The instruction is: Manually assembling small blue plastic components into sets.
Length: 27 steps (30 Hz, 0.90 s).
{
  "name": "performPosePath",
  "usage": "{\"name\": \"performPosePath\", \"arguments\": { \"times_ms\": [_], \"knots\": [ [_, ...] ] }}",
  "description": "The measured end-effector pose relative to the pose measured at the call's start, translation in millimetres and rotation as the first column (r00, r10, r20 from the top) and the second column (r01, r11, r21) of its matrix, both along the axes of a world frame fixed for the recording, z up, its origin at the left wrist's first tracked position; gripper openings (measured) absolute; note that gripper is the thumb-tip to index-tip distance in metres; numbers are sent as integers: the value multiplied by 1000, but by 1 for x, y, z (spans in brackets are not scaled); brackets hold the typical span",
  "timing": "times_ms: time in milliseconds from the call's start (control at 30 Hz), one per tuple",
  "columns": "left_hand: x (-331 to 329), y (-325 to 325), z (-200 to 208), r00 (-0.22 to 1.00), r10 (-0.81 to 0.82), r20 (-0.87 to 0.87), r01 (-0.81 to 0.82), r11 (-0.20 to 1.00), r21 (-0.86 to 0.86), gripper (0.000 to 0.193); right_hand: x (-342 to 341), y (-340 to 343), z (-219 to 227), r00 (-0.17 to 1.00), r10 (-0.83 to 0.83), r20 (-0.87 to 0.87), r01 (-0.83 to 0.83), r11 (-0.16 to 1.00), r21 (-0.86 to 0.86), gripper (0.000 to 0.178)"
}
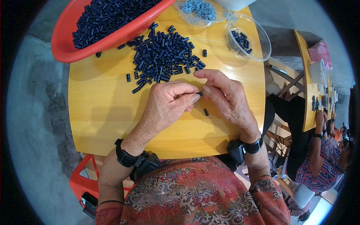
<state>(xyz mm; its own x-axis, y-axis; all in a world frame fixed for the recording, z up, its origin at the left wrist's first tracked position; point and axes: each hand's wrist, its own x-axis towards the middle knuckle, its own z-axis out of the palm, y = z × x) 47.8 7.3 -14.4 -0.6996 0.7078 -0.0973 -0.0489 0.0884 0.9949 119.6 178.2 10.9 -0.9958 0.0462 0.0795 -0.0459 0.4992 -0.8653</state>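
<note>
My left hand [170,101] pinches a small black plastic tube piece [200,93] between thumb and forefinger, over the near half of the yellow table [108,123]. Close beside its right end is my right hand [228,95], forefinger stretched out and apart from the thumb. The right thumb tip is by the piece; whether it touches cannot be made out, and the other right fingers are partly hidden. Just below the hands, a single black piece [206,112] lies on the table. Beyond them spreads a loose pile of similar black tube pieces [161,54].
A red basin [62,45] full of black pieces stands far left. At the back are a clear bowl of small silvery metal parts [200,10] and a clear tub [267,47] holding several black pieces. On the right, another person [318,161] works at a second table [305,75].
</note>
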Motion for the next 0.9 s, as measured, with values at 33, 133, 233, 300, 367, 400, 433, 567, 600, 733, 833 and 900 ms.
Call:
{"name": "performPosePath", "arguments": {
  "times_ms": [33, 133, 233, 300, 367, 400, 433, 567, 600, 733, 833, 900],
  "knots": [
    [0, 0, 0, 1000, 2, 6, -2, 1000, 1, 11, 0, 0, 0, 1000, -8, 1, 8, 1000, -7, 26],
    [-1, 1, -2, 1000, -2, 16, 2, 1000, 2, 11, -1, 0, 0, 1000, -10, -6, 10, 1000, -23, 26],
    [-1, 1, -1, 1000, -7, 20, 7, 1000, -4, 11, -1, 1, -3, 999, 6, -35, -5, 1000, 4, 26],
    [0, 0, -1, 1000, -6, 20, 6, 1000, -12, 11, 0, 0, -2, 1000, 5, -23, -5, 1000, 6, 26],
    [1, -1, -1, 1000, -3, 24, 3, 1000, 4, 10, 1, -1, -2, 1000, 6, -10, -6, 1000, 7, 26],
    [1, -1, -1, 1000, -4, 25, 4, 1000, 4, 10, 1, -1, -2, 1000, 7, -20, -7, 1000, 14, 26],
    [2, -1, -1, 1000, -6, 21, 7, 1000, -2, 10, 2, -2, -2, 1000, 8, -30, -8, 1000, 19, 27],
    [4, -3, -1, 1000, -4, 8, 4, 1000, 1, 9, 4, -3, -4, 1000, 1, -29, 0, 1000, 4, 27],
    [4, -3, -1, 1000, -2, 12, 2, 1000, -3, 9, 4, -4, -4, 1000, 8, -27, -7, 999, 32, 27],
    [0, -6, 0, 997, -33, -74, 28, 998, -63, 10, 1, -10, -3, 999, 7, -37, -5, 999, 50, 28],
    [-2, -3, 4, 995, -54, -82, 47, 995, -86, 12, 0, -5, -1, 1000, 8, -26, -7, 999, 31, 26],
    [-5, 1, 5, 998, -63, -9, 63, 998, -22, 15, -2, -4, 2, 1000, -19, -23, 20, 999, 28, 24]
  ]
}}
